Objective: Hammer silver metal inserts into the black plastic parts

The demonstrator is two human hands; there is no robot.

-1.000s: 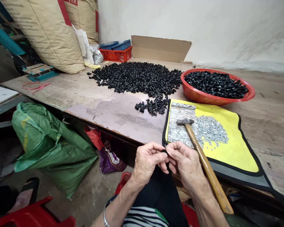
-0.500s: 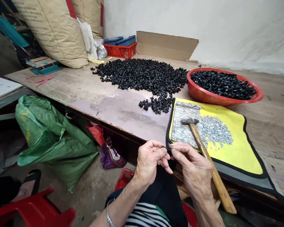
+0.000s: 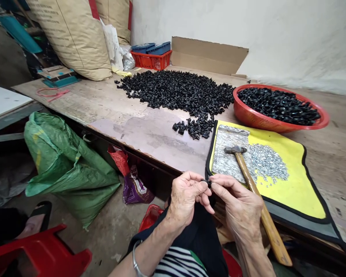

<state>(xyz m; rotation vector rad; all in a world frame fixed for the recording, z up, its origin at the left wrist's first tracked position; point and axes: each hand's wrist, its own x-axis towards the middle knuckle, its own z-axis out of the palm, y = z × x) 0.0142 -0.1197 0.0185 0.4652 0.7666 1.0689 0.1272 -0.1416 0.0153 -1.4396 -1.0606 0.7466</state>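
Black clip sits pinched between both hands, just off the near edge of the yellow mat. Left hand is closed on it, fingers curled; right hand grips it between thumb and forefinger, beside the hammer lying across the mat. Silver bits are scattered on the mat. A clip pile covers the table, and more clips fill a red basin. Compared with half a second ago, the table and everything on it sit further right in view, while the hands have barely shifted.
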